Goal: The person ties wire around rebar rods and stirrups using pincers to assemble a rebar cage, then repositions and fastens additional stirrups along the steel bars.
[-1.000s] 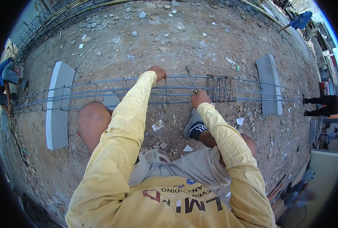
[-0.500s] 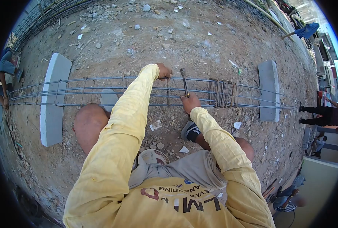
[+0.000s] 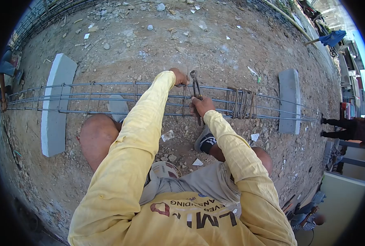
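Long steel bars (image 3: 149, 94) with square wire stirrups run across the view in front of me. My left hand (image 3: 179, 77) is closed at the top bar, by a stirrup; a thin wire seems to stick up at its fingers. My right hand (image 3: 203, 105) is wrapped round the handles of pincers (image 3: 195, 80), whose jaws point away from me, just right of my left hand. Right of it, a bunch of stirrups (image 3: 240, 102) hangs close together on the bars.
Two concrete blocks, left (image 3: 55, 110) and right (image 3: 289, 102), support the bars. A grey block (image 3: 117, 107) lies near my knee. A co-worker (image 3: 4, 82) is at the far left end; another person (image 3: 346, 125) stands right. A bucket (image 3: 166, 169) sits beneath me.
My right hand has moved left with the pincers, whose jaws are now beside my left hand. My left hand has shifted slightly right and stays at the top bar.
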A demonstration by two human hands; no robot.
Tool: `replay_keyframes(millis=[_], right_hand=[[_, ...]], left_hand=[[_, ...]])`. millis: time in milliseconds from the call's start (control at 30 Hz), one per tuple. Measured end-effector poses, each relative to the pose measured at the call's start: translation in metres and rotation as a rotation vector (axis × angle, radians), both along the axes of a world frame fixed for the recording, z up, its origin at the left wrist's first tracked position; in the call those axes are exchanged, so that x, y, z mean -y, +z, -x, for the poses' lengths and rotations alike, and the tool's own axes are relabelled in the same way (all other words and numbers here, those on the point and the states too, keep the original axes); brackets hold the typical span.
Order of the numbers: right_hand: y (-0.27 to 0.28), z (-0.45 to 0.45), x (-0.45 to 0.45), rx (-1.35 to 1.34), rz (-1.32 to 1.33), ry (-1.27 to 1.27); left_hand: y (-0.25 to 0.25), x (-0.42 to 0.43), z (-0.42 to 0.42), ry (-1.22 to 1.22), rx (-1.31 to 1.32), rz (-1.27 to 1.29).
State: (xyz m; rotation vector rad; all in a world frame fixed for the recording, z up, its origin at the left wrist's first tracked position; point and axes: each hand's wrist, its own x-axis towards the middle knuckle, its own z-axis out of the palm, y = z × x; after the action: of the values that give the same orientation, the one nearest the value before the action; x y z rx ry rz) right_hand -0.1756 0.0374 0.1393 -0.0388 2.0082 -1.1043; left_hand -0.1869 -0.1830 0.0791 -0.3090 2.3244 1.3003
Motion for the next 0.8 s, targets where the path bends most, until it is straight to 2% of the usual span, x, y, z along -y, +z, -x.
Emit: replay_keyframes(millis=[33, 133, 400, 600, 700, 800], right_hand=[[-0.001, 0.0, 0.003, -0.017, -0.005, 0.02], [-0.002, -0.001, 0.009, -0.052, -0.003, 0.046], [-0.004, -0.004, 0.028, -0.004, -0.005, -0.107], [-0.011, 0.005, 0.036, -0.165, -0.169, -0.075], [-0.016, 0.006, 0.037, -0.118, -0.093, -0.177], [-0.017, 0.01, 0.034, -0.124, -0.059, -0.119]], left_hand=[[0.001, 0.0, 0.0, -0.007, -0.007, 0.01], [-0.005, -0.005, 0.003, 0.177, 0.057, 0.019], [0.016, -0.013, -0.014, 0.231, -0.088, -0.091], [0.022, -0.021, -0.027, 0.326, -0.128, -0.129], [0.028, -0.023, -0.034, 0.355, -0.155, -0.096], [0.026, -0.024, -0.032, 0.349, -0.176, -0.111]])
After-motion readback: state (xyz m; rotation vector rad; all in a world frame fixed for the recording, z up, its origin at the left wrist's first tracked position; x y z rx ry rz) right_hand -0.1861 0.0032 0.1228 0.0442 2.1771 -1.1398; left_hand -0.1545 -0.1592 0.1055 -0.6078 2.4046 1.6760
